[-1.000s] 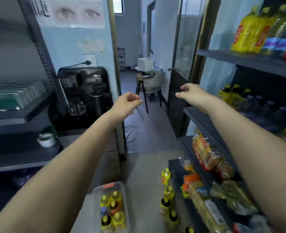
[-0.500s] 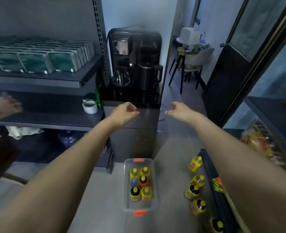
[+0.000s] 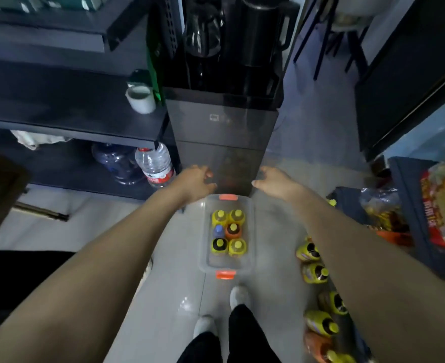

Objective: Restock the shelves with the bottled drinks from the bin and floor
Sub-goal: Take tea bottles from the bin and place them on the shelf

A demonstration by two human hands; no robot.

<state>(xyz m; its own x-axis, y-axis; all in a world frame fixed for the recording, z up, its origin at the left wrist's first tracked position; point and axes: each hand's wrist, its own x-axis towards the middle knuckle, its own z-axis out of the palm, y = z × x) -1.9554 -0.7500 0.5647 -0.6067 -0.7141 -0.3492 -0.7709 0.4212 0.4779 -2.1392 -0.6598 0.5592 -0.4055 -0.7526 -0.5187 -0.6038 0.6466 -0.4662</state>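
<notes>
A clear plastic bin [image 3: 250, 231] with orange latches stands on the floor in front of my feet. It holds several upright bottled drinks [image 3: 229, 231], mostly yellow-capped, one blue-capped and one orange. More bottles [image 3: 314, 271] stand in a row on the floor to the right, beside the low shelf. My left hand [image 3: 196, 183] and my right hand [image 3: 275, 183] are stretched out above the bin's far end, both empty with loosely bent fingers, touching nothing.
A dark water dispenser cabinet [image 3: 221, 137] stands just beyond the bin. A dark shelf unit [image 3: 72, 121] on the left carries a white cup [image 3: 140, 98], with large water jugs [image 3: 155, 166] beneath. Snack bags [image 3: 441, 205] fill the right shelf. My feet [image 3: 224, 310] stand behind the bin.
My view has tipped down from the room to the floor and bin. Both empty hands have come down from chest height to just above the bin's far end.
</notes>
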